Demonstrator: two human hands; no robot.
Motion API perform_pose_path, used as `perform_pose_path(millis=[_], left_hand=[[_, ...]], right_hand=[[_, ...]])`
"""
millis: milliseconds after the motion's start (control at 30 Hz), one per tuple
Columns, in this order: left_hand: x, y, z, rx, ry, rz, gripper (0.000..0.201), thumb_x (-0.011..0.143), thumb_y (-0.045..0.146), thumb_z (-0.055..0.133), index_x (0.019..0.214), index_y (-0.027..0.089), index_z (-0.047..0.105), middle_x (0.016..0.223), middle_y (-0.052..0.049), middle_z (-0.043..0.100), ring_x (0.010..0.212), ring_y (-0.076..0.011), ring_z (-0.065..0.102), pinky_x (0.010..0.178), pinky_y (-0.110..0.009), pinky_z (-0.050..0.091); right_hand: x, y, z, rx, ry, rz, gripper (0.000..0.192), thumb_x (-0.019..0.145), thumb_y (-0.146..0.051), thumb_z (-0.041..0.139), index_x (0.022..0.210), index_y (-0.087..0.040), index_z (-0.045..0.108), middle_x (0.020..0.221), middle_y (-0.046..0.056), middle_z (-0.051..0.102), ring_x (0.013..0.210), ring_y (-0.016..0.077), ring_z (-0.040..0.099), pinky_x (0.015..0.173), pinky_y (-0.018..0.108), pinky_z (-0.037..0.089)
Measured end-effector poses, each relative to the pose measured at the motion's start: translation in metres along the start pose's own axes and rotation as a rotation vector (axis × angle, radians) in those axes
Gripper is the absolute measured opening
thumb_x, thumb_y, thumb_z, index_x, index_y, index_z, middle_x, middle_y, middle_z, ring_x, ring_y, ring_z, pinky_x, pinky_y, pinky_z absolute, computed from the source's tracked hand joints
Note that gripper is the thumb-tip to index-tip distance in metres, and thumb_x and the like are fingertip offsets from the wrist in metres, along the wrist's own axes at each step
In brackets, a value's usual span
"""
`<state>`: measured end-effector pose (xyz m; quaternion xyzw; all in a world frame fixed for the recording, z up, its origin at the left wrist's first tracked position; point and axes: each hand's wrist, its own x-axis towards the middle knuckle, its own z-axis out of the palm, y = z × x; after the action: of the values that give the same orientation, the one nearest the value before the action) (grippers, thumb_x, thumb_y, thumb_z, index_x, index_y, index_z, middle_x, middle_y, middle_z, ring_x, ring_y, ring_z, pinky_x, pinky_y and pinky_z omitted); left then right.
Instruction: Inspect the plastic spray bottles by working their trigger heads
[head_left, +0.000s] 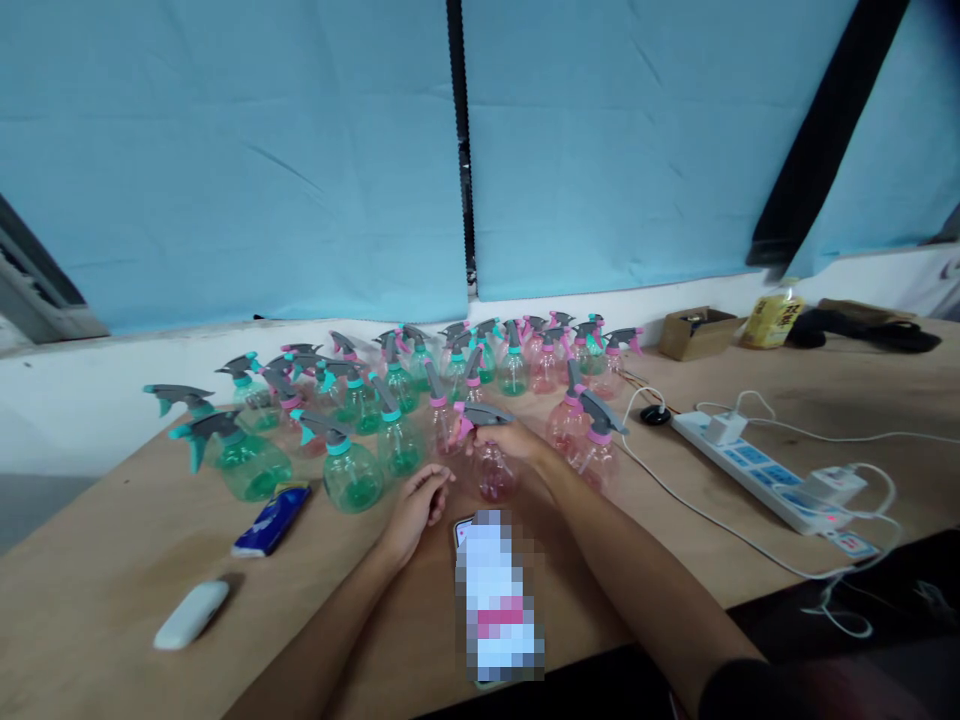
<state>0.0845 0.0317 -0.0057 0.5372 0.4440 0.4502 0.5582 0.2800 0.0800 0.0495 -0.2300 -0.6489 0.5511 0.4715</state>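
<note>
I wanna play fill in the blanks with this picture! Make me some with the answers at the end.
1. The right hand grips a spray bottle with a ____ trigger.
2. The packet on the table is mostly ____.
3. In the picture, the power strip lies to the ____ of the phone.

Missing words: pink; blue; right.

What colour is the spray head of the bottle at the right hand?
Grey spray head with a pink trigger; the head view shows it.

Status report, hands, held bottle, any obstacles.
Right hand gripping pink spray bottle near neck. Left hand loosely curled, nothing visible in it. Smartphone close in front, more spray bottles behind.
</note>
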Motion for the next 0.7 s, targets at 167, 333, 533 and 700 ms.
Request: perform_pose_path(millis=[167,333,533,700], left_hand=[[0.001,-0.001,-0.001,0.002,-0.009,-0.001,0.026,0.079,0.044,0.062,0.080,0.018,0.060,0.056,0.008,0.042,0.043,-0.0060,0.035,0.039,-0.016,0.020],[0.002,-0.004,-0.003,0.015,-0.011,-0.005,0.027,0.080,0.046,0.061,0.081,0.018,0.060,0.057,0.008,0.043,0.044,-0.0064,0.036,0.040,-0.017,0.020],[0.002,-0.004,-0.002,0.020,-0.007,-0.004,0.028,0.078,0.046,0.062,0.081,0.019,0.060,0.057,0.008,0.043,0.043,-0.0068,0.036,0.040,-0.017,0.020],[0.002,-0.003,-0.002,0.024,-0.010,-0.003,0.029,0.079,0.047,0.062,0.081,0.019,0.060,0.056,0.007,0.044,0.044,-0.0067,0.036,0.040,-0.017,0.020]], right_hand=[[0.001,0.008,0.000,0.012,-0.020,-0.028,0.025,0.060,-0.015,0.052,0.076,-0.018,0.071,0.075,0.000,0.068,0.063,0.0135,0.058,0.063,0.025,0.046],[0.002,0.010,0.005,0.041,0.040,-0.009,0.014,0.061,-0.015,0.053,0.064,-0.017,0.066,0.065,0.000,0.064,0.061,0.0138,0.059,0.061,0.025,0.047],[0.004,0.017,0.009,0.017,0.041,-0.035,0.021,0.064,-0.017,0.057,0.080,-0.019,0.070,0.078,0.001,0.069,0.070,0.0144,0.061,0.066,0.026,0.048],[0.006,0.019,0.015,0.059,0.059,-0.052,0.020,0.063,-0.017,0.056,0.078,-0.019,0.069,0.077,0.001,0.068,0.067,0.0140,0.059,0.065,0.025,0.047]])
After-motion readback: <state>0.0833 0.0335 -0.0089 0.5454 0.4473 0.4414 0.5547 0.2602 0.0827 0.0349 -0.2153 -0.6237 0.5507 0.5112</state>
